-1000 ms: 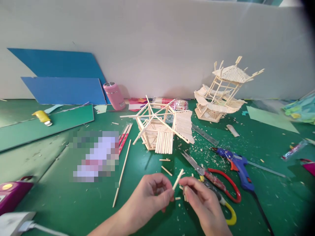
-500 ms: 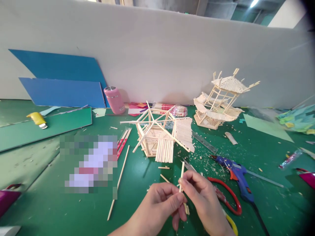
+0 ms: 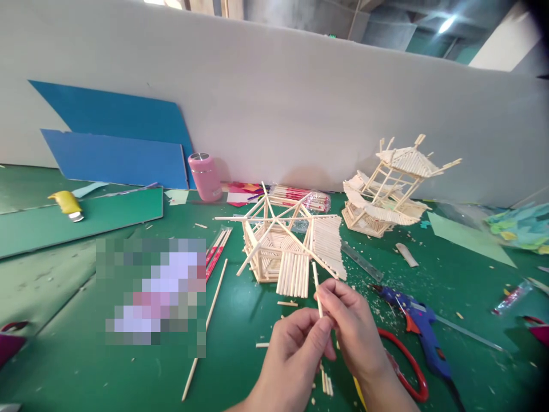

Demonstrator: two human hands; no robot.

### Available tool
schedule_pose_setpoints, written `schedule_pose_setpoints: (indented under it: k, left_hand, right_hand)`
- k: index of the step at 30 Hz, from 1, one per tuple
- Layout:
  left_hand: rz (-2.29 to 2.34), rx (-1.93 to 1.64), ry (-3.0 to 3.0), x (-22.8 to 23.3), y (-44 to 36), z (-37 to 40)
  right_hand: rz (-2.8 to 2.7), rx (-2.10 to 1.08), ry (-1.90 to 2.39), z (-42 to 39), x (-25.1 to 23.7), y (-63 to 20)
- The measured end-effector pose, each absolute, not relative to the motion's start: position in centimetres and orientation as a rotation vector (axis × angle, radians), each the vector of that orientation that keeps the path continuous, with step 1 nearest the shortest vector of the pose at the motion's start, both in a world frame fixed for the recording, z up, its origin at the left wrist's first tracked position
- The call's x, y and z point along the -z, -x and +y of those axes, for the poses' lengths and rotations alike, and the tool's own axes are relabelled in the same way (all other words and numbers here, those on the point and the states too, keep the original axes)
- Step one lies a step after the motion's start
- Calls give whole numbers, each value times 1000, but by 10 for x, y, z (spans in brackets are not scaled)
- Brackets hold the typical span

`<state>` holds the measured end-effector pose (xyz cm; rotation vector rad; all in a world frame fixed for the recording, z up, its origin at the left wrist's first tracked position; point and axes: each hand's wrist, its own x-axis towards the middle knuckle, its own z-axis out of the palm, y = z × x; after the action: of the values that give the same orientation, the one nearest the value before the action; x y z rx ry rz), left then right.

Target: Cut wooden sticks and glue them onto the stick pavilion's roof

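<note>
we're pinching a short stick point(image 3: 317, 282): l hand point(image 3: 295, 355) is gripping its near end, r hand point(image 3: 352, 323) gripping just above. it's pointing to abt 12 o'clock. the part-roofed pavilion point(image 3: 292, 269) is sitting at 11 from our hands on the tabletop point(image 3: 240, 326), glue gun point(image 3: 421, 320) is lying at 3.

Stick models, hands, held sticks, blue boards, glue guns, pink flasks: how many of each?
Stick models, near and far: 2
Hands, left and right: 2
Held stick: 1
Blue boards, rear and front: 2
Glue gun: 1
Pink flask: 1
Total: 9
</note>
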<state>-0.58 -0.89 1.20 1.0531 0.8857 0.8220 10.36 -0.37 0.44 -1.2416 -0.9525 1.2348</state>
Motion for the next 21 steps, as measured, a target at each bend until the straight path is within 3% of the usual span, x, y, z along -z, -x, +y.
schedule_pose_setpoints:
  k: [21]
  left_hand:
    - [889,-917,-1088,0,7,-4]
  right_hand:
    - [-821,-1255,1191,8,-2,-96]
